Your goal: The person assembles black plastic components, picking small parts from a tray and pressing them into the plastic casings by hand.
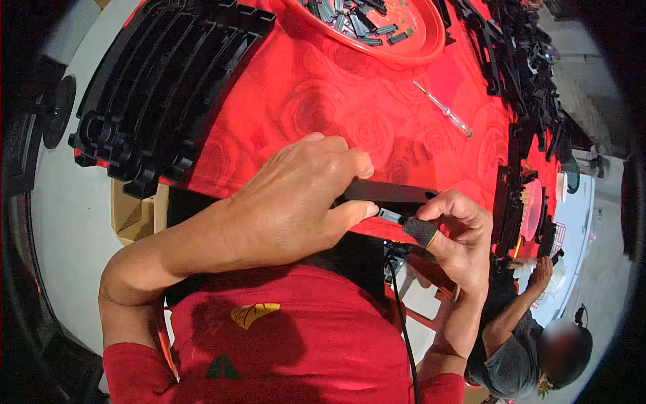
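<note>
Head view, looking down: see a big red counter point(282, 101), with dark roses all over the cloth. At the bottom, see a red shirt point(269, 343) with a yellow shape and a green shape. On the left side, see a neat row of long black parts point(165, 87), side by side. On the right side, see a long, messy pile of black parts point(531, 67). At the lower right, past the pile, find another person point(515, 363) in a dark grey shirt, with one hand point(542, 273) near the counter. At the top, find a round red tub point(397, 57) with lots of small black bits point(363, 27) inside.

In the middle, see the left hand point(289, 202), with finger and thumb close together around the left end of a long black bar point(397, 193). Near the other end of the bar, see the right hand point(464, 236), with fingers bent in and only a narrow gap. Cannot tell if pinching the bar too. Find the bar between the two hands, by the near edge of the counter.

At the left, below the edge of the counter, see an open brown box point(161, 209). Up from the right hand, spot a thin screwdriver point(444, 111) with a clear handle, on the cloth. At the tip of the right thumb, spot a dark, fuzzy patch point(420, 231). By the tip of the left thumb, spot a tiny grey piece point(389, 215).
</note>
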`<action>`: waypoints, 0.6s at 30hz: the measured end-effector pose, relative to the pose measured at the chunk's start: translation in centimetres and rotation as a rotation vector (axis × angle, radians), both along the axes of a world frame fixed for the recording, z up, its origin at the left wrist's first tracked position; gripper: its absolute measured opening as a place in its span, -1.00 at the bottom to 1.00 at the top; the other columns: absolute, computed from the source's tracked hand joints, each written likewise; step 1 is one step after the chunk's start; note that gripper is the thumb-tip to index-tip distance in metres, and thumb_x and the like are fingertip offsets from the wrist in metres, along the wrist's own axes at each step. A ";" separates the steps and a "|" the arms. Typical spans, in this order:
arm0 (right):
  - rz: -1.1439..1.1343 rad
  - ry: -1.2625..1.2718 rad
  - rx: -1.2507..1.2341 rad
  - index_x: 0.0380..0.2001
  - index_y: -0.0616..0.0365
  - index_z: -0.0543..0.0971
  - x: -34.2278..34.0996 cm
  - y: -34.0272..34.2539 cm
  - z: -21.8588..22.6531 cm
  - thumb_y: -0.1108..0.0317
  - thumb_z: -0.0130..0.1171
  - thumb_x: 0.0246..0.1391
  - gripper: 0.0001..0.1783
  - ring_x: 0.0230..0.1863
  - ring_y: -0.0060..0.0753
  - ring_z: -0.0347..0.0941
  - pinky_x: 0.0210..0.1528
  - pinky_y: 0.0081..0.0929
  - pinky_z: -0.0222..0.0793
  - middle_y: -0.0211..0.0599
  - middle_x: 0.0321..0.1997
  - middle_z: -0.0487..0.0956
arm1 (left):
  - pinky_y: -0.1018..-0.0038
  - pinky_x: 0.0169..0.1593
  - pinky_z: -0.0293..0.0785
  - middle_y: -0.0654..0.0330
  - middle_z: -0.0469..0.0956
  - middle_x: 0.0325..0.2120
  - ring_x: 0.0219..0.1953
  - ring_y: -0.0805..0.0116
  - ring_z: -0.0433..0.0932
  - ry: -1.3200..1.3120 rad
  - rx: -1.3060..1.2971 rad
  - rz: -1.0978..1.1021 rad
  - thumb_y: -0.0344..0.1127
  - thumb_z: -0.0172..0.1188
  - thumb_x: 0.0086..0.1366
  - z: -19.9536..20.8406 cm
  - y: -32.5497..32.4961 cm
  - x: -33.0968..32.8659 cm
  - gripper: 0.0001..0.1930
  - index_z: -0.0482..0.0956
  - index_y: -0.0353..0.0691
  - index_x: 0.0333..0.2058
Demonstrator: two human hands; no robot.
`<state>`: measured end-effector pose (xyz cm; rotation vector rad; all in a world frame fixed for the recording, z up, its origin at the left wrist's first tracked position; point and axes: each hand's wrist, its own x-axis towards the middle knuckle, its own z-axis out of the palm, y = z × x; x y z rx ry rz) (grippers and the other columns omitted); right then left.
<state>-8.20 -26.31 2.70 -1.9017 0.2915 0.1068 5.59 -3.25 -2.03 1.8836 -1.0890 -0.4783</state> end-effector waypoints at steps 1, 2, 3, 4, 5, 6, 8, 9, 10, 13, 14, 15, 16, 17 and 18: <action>0.007 -0.005 0.000 -0.33 0.25 0.64 -0.1 0.0 -0.1 0.65 0.37 0.01 -0.85 -0.31 -0.68 0.49 -0.23 -0.61 0.41 -0.49 -0.35 0.63 | 0.22 -0.11 0.47 -0.02 0.58 -0.25 -0.20 -0.01 0.56 0.024 -0.064 0.025 -0.32 0.36 0.24 -0.1 0.2 0.1 -0.74 0.60 -0.31 -0.14; -0.034 -0.039 0.087 -0.32 0.26 0.63 -0.2 0.0 -0.6 0.65 0.39 0.03 -0.84 -0.30 -0.65 0.51 -0.22 -0.60 0.42 -0.45 -0.34 0.63 | 0.23 -0.07 0.46 -0.01 0.58 -0.21 -0.17 0.00 0.54 0.047 -0.128 0.050 -0.33 0.36 0.23 -0.1 0.3 0.2 -0.71 0.61 -0.30 -0.11; -0.076 -0.072 0.172 -0.31 0.27 0.62 -0.3 -0.1 -0.9 0.64 0.40 0.05 -0.84 -0.29 -0.61 0.52 -0.22 -0.58 0.44 -0.40 -0.32 0.63 | 0.23 -0.07 0.46 -0.01 0.58 -0.21 -0.17 0.00 0.54 0.043 -0.132 0.054 -0.33 0.36 0.23 -0.1 0.3 0.4 -0.71 0.61 -0.30 -0.11; -0.074 -0.083 0.194 -0.33 0.27 0.60 -0.2 -0.1 -1.0 0.64 0.43 0.04 -0.82 -0.28 -0.54 0.56 -0.21 -0.54 0.48 -0.31 -0.30 0.64 | 0.22 0.00 0.43 0.00 0.57 -0.14 -0.10 0.02 0.53 -0.005 -0.158 0.059 -0.33 0.37 0.21 -0.2 0.4 0.6 -0.69 0.62 -0.28 -0.09; -0.068 -0.086 0.192 -0.33 0.27 0.60 0.0 0.0 -1.0 0.64 0.43 0.04 -0.82 -0.28 -0.54 0.56 -0.21 -0.54 0.48 -0.31 -0.30 0.64 | 0.21 0.07 0.40 0.01 0.55 -0.08 -0.03 0.04 0.52 -0.052 -0.183 0.064 -0.33 0.39 0.20 -0.2 0.4 0.7 -0.67 0.63 -0.25 -0.06; -0.087 -0.106 0.197 -0.34 0.27 0.59 0.0 0.4 -1.1 0.65 0.43 0.04 -0.82 -0.27 -0.53 0.56 -0.21 -0.54 0.48 -0.30 -0.30 0.64 | 0.21 0.07 0.40 0.01 0.55 -0.08 -0.03 0.04 0.52 -0.055 -0.186 0.063 -0.33 0.39 0.20 -0.1 0.3 0.7 -0.67 0.63 -0.25 -0.06; -0.100 -0.153 0.215 -0.35 0.26 0.57 0.0 0.6 -1.6 0.62 0.43 0.06 -0.81 -0.26 -0.48 0.59 -0.21 -0.52 0.50 -0.27 -0.31 0.64 | 0.20 0.16 0.32 0.07 0.53 0.00 0.07 0.07 0.47 -0.072 -0.217 0.063 -0.33 0.42 0.15 0.2 0.2 0.4 -0.70 0.68 -0.15 -0.11; -0.094 -0.155 0.217 -0.35 0.26 0.57 0.2 0.9 -1.7 0.62 0.43 0.06 -0.81 -0.26 -0.48 0.59 -0.21 -0.52 0.50 -0.27 -0.31 0.64 | 0.20 0.16 0.32 0.07 0.53 0.00 0.07 0.07 0.47 -0.076 -0.216 0.068 -0.33 0.42 0.15 0.3 0.3 0.3 -0.70 0.68 -0.15 -0.11; -0.103 -0.176 0.240 -0.35 0.26 0.57 0.3 1.2 -1.8 0.60 0.44 0.07 -0.81 -0.26 -0.47 0.59 -0.20 -0.52 0.50 -0.27 -0.31 0.64 | 0.20 0.16 0.32 0.10 0.54 -0.01 0.06 0.09 0.47 -0.057 -0.247 0.070 -0.34 0.43 0.14 0.3 0.3 0.1 -0.73 0.70 -0.12 -0.14; -0.086 -0.192 0.273 -0.33 0.26 0.56 0.6 1.4 -2.0 0.54 0.44 0.10 -0.80 -0.27 -0.45 0.58 -0.20 -0.51 0.50 -0.28 -0.32 0.63 | 0.22 0.17 0.31 0.14 0.55 -0.01 0.07 0.11 0.46 0.028 -0.302 0.082 -0.35 0.43 0.14 0.2 0.3 0.2 -0.79 0.74 -0.06 -0.21; -0.081 -0.199 0.270 -0.33 0.25 0.56 0.7 1.5 -1.9 0.53 0.45 0.10 -0.80 -0.27 -0.45 0.58 -0.19 -0.50 0.50 -0.28 -0.32 0.63 | 0.23 0.18 0.31 0.15 0.55 -0.01 0.08 0.13 0.46 0.057 -0.304 0.072 -0.35 0.44 0.14 0.2 0.5 0.4 -0.79 0.74 -0.07 -0.21; -0.080 -0.205 0.267 -0.33 0.25 0.56 0.7 1.6 -2.0 0.53 0.45 0.09 -0.79 -0.27 -0.45 0.59 -0.18 -0.50 0.50 -0.28 -0.32 0.63 | 0.23 0.19 0.31 0.15 0.55 -0.01 0.08 0.14 0.46 0.087 -0.306 0.059 -0.35 0.44 0.15 0.1 0.5 0.4 -0.79 0.74 -0.07 -0.21; -0.079 -0.202 0.266 -0.33 0.25 0.56 0.8 1.7 -2.0 0.53 0.45 0.09 -0.79 -0.27 -0.45 0.59 -0.18 -0.50 0.50 -0.28 -0.32 0.63 | 0.23 0.19 0.31 0.15 0.55 -0.01 0.08 0.14 0.46 0.089 -0.307 0.060 -0.35 0.44 0.15 0.1 0.5 0.4 -0.79 0.74 -0.07 -0.21; -0.098 -0.214 0.255 -0.33 0.24 0.56 0.8 1.9 -2.0 0.53 0.46 0.08 -0.79 -0.26 -0.44 0.59 -0.17 -0.49 0.50 -0.27 -0.32 0.63 | 0.24 0.19 0.31 0.15 0.55 0.00 0.08 0.15 0.46 0.129 -0.307 0.054 -0.33 0.43 0.17 0.0 0.5 0.5 -0.80 0.74 -0.08 -0.20; -0.115 -0.228 0.245 -0.34 0.24 0.56 0.9 2.0 -2.0 0.54 0.46 0.08 -0.79 -0.26 -0.44 0.59 -0.16 -0.48 0.50 -0.27 -0.32 0.63 | 0.25 0.20 0.30 0.15 0.55 0.01 0.08 0.17 0.46 0.168 -0.308 0.048 -0.32 0.43 0.19 0.0 0.5 0.5 -0.81 0.74 -0.08 -0.20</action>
